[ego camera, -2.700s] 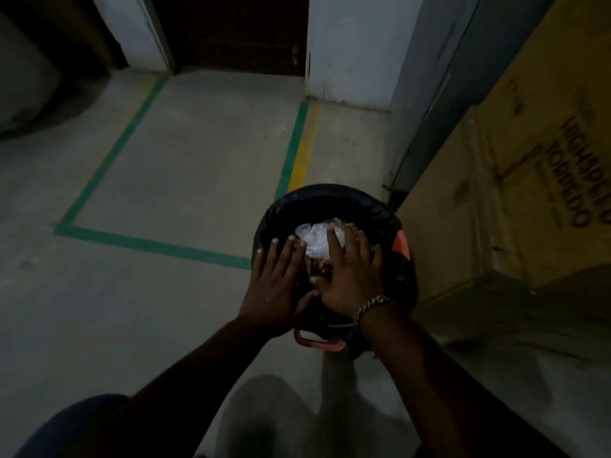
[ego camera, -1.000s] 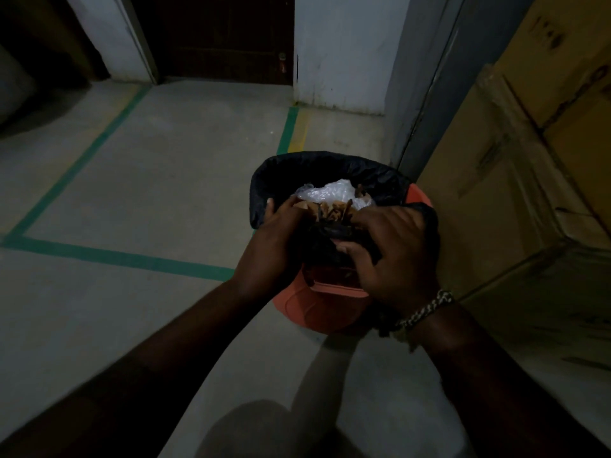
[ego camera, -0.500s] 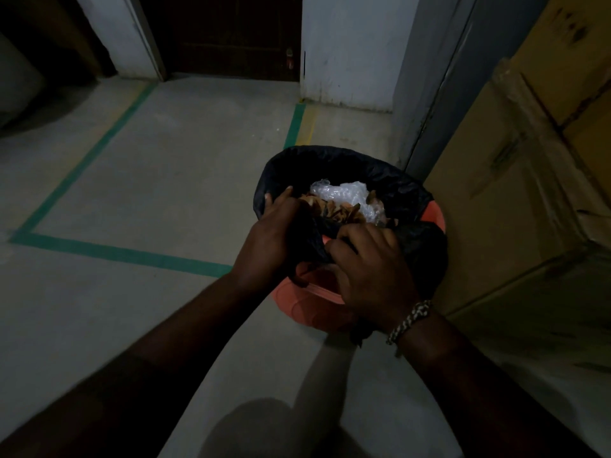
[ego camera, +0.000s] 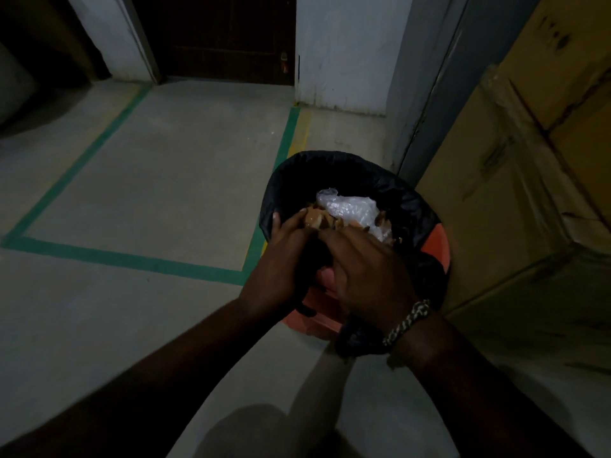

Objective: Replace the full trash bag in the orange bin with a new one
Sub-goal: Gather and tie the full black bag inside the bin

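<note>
Where the dim light reaches, the orange bin (ego camera: 437, 241) stands right of centre, lined by the black trash bag (ego camera: 330, 171), its near rim hidden behind both hands. The left hand (ego camera: 281, 261) curls its fingers over the bag's near edge, seemingly gripping it. The right hand (ego camera: 368, 271) hides its own fingertips, so its hold cannot be told.

Floor (ego camera: 165, 193): bare grey concrete, marked with green lines (ego camera: 132, 259) that frame a rectangular bay, and a faded yellow strip (ego camera: 301, 133) running just beside the far line. The orange bin (ego camera: 438, 241), lined with a black trash bag (ego camera: 330, 170), stands on the floor at the bay's right corner. Large cardboard boxes (ego camera: 496, 209) rest on the floor just right of the bin.
</note>
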The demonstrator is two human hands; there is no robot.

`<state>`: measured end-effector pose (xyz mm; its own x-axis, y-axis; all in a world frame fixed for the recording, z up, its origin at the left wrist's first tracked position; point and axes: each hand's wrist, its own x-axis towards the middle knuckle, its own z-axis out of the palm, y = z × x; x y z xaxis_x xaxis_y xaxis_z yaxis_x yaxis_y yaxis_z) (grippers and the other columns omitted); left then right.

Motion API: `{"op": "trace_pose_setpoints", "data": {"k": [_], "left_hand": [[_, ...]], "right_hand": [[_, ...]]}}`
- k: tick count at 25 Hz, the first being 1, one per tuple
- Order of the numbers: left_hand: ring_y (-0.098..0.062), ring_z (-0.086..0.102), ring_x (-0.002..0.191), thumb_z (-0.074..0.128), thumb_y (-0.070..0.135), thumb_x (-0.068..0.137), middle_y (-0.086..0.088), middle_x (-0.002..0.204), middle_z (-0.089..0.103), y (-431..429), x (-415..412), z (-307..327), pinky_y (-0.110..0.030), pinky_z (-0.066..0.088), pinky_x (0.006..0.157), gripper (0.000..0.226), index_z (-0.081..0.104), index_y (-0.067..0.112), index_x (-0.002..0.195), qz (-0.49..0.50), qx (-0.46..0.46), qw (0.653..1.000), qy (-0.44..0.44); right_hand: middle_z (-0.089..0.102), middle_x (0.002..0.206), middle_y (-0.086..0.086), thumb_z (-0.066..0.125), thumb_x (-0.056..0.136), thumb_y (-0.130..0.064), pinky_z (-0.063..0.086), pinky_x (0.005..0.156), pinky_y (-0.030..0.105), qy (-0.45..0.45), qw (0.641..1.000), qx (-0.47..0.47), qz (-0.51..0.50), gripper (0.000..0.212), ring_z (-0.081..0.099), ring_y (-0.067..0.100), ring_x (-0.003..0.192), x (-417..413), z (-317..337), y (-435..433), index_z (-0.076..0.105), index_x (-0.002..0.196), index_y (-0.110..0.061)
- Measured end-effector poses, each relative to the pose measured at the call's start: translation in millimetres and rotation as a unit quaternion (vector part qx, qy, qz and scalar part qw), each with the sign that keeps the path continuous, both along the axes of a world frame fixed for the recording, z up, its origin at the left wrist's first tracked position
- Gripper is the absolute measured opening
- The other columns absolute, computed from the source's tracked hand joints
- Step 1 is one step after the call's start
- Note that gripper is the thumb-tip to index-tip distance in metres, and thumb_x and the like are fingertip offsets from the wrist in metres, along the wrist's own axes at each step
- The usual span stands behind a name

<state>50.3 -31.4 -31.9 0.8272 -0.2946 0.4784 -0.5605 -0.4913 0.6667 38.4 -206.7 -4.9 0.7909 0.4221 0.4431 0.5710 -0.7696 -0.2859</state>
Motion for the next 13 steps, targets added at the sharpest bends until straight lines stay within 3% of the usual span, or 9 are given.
{"op": "trace_pose_setpoints", "data": {"k": [4,6,8,9,13], "left_hand": [[-0.016,0.035,0.139,0.052,0.027,0.091,0.006,0.135,0.046,6.7,-13.2,-17.0,-0.061,0.008,0.121,0.04,0.049,0.017,0.129,0.025,0.004,0.999,-0.034],[-0.018,0.036,0.138,0.05,0.036,0.093,0.002,0.134,0.049,9.2,-22.4,-22.7,-0.041,0.008,0.124,0.043,0.054,0.008,0.126,0.039,-0.01,0.998,-0.038],[-0.018,0.035,0.138,0.053,0.026,0.09,-0.011,0.133,0.052,9.7,-31.2,-28.7,-0.022,0.007,0.121,0.043,0.058,-0.003,0.121,0.062,-0.021,0.997,-0.028],[-0.019,0.035,0.139,0.054,0.02,0.089,-0.011,0.134,0.051,8.8,-36.3,-33.3,-0.021,0.007,0.12,0.042,0.059,-0.006,0.121,0.077,-0.022,0.997,-0.02],[-0.027,0.027,0.147,0.051,0.018,0.092,-0.003,0.143,0.045,2.2,-62.4,-44.1,-0.041,0.001,0.124,0.042,0.053,0.002,0.131,0.079,-0.004,0.997,0.006]], "right_hand": [[0.062,0.106,0.004,0.064,0.079,-0.02,0.055,0.076,0.042,0.046,0.998,-0.034,0.023,0.044,0.063,0.028,0.093,-8.2,-6.6,9.5,0.06,0.123,-0.016],[0.061,0.1,0.006,0.06,0.076,-0.013,0.055,0.071,0.042,0.034,0.998,-0.038,0.047,0.039,0.062,0.029,0.087,-11.6,-10.2,15.2,0.061,0.115,-0.014],[0.06,0.096,0.008,0.053,0.076,-0.011,0.053,0.067,0.043,0.045,0.996,-0.043,0.071,0.036,0.061,0.031,0.083,-12.8,-10.8,20.8,0.062,0.111,-0.012],[0.06,0.095,0.007,0.05,0.077,-0.012,0.053,0.066,0.044,0.057,0.994,-0.045,0.082,0.034,0.06,0.031,0.082,-12.4,-9.5,22.2,0.062,0.109,-0.013],[0.063,0.091,-0.003,0.054,0.071,-0.025,0.052,0.062,0.039,0.112,0.983,-0.055,0.137,0.03,0.062,0.025,0.077,-12.1,3.7,17.3,0.054,0.102,-0.026]]}}
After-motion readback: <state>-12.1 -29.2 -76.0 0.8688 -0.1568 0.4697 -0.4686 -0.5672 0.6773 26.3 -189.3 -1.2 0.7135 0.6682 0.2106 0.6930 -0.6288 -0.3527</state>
